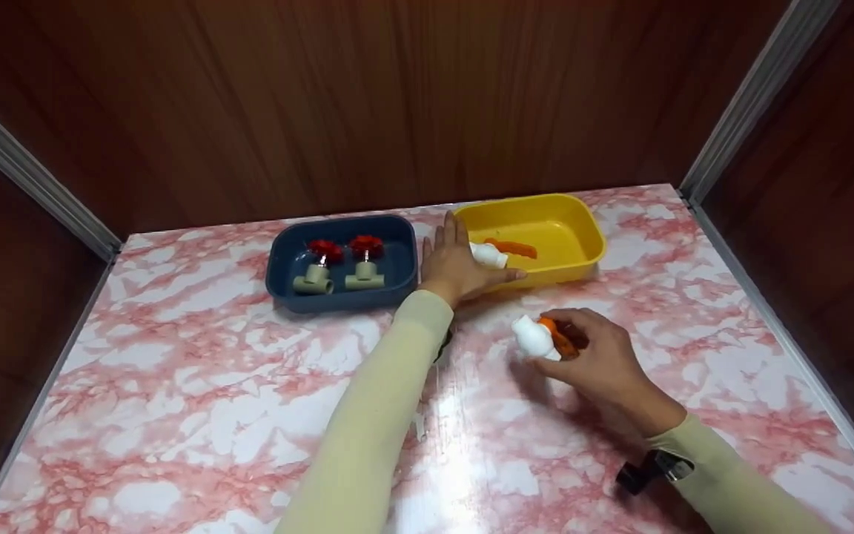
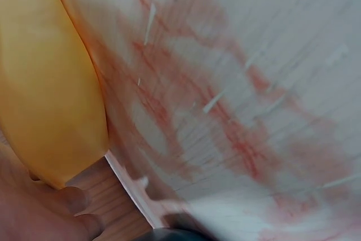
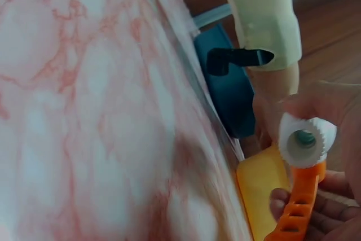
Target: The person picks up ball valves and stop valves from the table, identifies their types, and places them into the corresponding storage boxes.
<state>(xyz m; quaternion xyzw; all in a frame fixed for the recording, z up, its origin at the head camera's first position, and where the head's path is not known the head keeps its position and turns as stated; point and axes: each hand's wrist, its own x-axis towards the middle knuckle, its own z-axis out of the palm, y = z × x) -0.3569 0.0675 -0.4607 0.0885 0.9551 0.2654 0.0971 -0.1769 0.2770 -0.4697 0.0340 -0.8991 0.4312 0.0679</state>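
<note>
My right hand (image 1: 605,360) pinches a white plastic ball valve (image 1: 534,338) by its orange lever handle, above the table in front of the yellow bin. In the right wrist view the open end of this valve (image 3: 304,142) faces the camera, and its orange handle (image 3: 299,201) hangs down beside the fingers. My left hand (image 1: 457,261) lies over the near left corner of the yellow bin (image 1: 583,256), fingers straight and spread, thumb along the near rim. Inside that bin, partly hidden by the left hand, lies another white valve (image 1: 489,256) with an orange handle (image 1: 514,248).
Left of the yellow bin stands a dark blue bin (image 1: 342,300) holding two beige pipe valves (image 1: 365,276) with red wheel handles (image 1: 366,245). Both bins sit on a pink-and-white marbled table (image 1: 212,415). Dark wood-look panels (image 1: 323,111) rise behind and at both sides.
</note>
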